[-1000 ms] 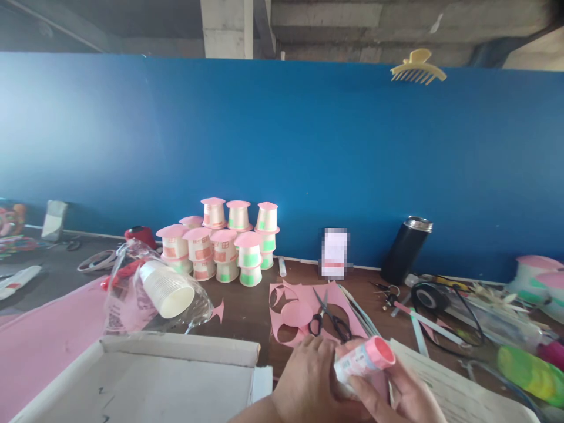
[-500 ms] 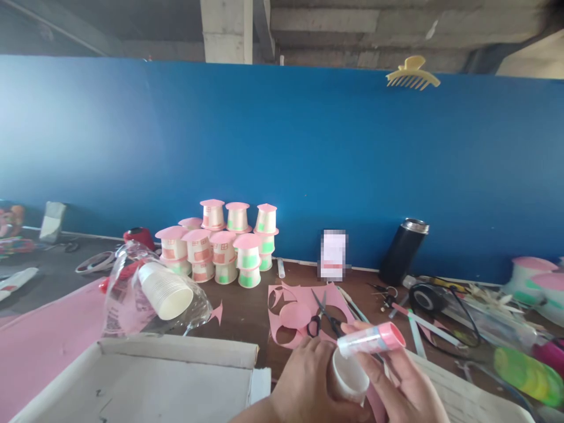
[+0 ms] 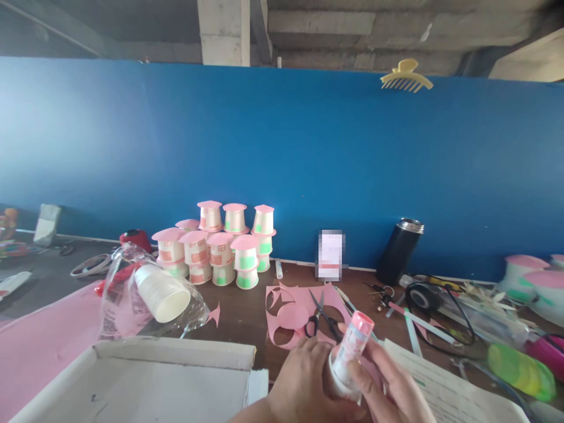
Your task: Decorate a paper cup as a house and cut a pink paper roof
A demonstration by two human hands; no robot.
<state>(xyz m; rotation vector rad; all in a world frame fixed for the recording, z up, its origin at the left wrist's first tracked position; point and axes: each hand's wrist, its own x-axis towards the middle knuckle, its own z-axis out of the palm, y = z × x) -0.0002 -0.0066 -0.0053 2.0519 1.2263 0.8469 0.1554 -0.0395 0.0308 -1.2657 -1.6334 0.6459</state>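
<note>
My left hand (image 3: 302, 379) is wrapped around a white paper cup (image 3: 338, 382) at the bottom centre, its mouth tilted up toward me. In my right hand (image 3: 390, 388) is a glue stick (image 3: 352, 346) with a pink end and a printed label. It stands steeply, its lower end at the cup's mouth; whether it touches the inside wall is hidden. Just beyond my hands, black-handled scissors (image 3: 324, 317) lie partly open on a pink paper sheet (image 3: 275, 335) with round cut-outs. A loose pink disc (image 3: 293, 315) rests on that sheet.
Paper-cup houses with pink roofs (image 3: 220, 249) stand stacked behind. Left are a bagged cup stack (image 3: 163, 296) and a white box (image 3: 176, 346). A black bottle (image 3: 399, 252), cables, a green-yellow object (image 3: 520, 370) and a printed sheet (image 3: 458, 388) lie to the right.
The glue stick has turned from nearly level above the cup to steeply upright, its lower end now at the cup's mouth. My right hand has shifted slightly left. The view has shifted slightly.
</note>
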